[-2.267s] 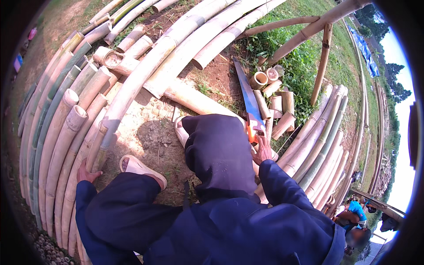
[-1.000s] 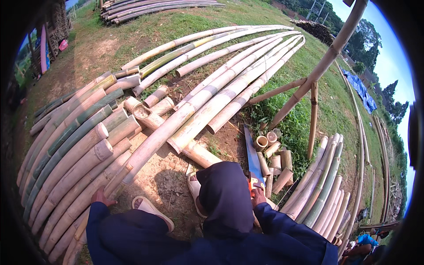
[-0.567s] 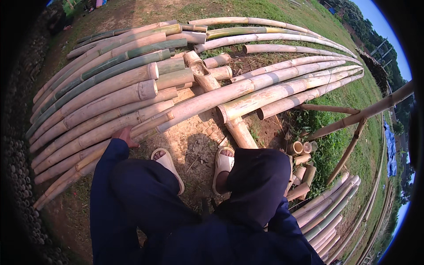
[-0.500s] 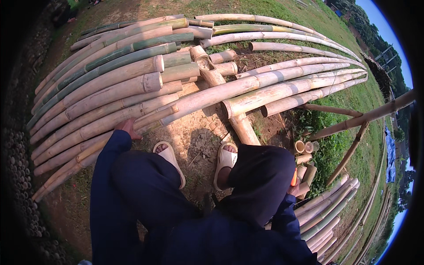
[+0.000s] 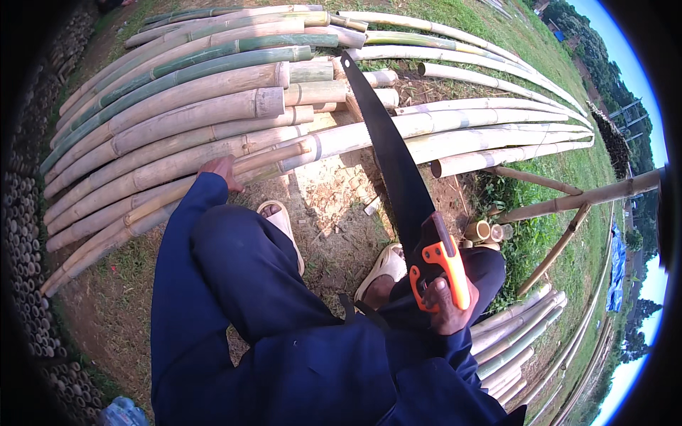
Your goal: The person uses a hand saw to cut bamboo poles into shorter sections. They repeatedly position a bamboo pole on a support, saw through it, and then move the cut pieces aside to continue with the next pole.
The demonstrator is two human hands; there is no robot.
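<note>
My right hand [image 5: 452,307] grips the orange-and-black handle of a hand saw [image 5: 387,145]. Its long dark blade points up and away, passing in front of the bamboo poles; it looks held above them. My left hand [image 5: 220,170] is closed over a slim tan bamboo pole [image 5: 273,156], close to that pole's cut end. Some of its fingers are hidden behind the pole. Directly beyond lies a thicker pale bamboo pole [image 5: 334,140], running to the right across a bamboo crosspiece mostly covered by the blade.
Many bamboo poles [image 5: 199,112] lie stacked at left, with more poles [image 5: 497,117] stretching right. Short bamboo pieces [image 5: 478,231] stand by my right knee, near a bamboo rail [image 5: 579,201]. Cut ends [image 5: 25,263] fill the far left. My sandalled feet rest on sawdust-strewn ground.
My right hand has come up from beside my right knee, bringing the saw into full view over the poles. My left hand stays on the slim pole. The view has shifted slightly.
</note>
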